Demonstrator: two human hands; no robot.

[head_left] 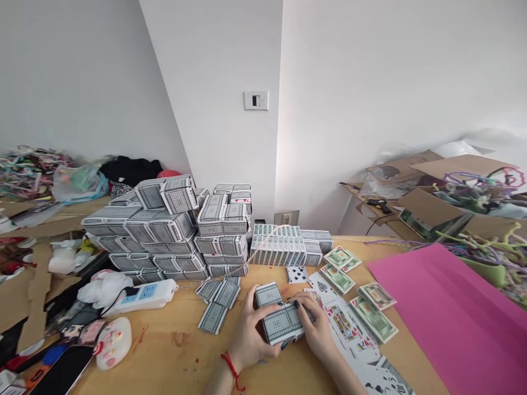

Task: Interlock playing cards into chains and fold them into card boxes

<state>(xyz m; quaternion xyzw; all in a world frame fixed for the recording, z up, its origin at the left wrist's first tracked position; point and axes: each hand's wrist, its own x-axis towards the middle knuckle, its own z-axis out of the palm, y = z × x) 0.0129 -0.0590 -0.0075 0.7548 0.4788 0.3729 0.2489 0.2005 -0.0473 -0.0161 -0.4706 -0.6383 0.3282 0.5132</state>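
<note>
My left hand and my right hand both grip a small block of card packs with grey patterned backs, held just above the wooden table. A red string circles my left wrist. Another pack sits right behind the held block. Loose grey-backed packs lie to the left of my hands. Face-up playing cards are spread to the right.
A tall pile of grey card packs rises behind, with a row of packs beside it. Green-backed decks and a pink paper sheet lie right. A white power strip and clutter fill the left; cardboard boxes stand far right.
</note>
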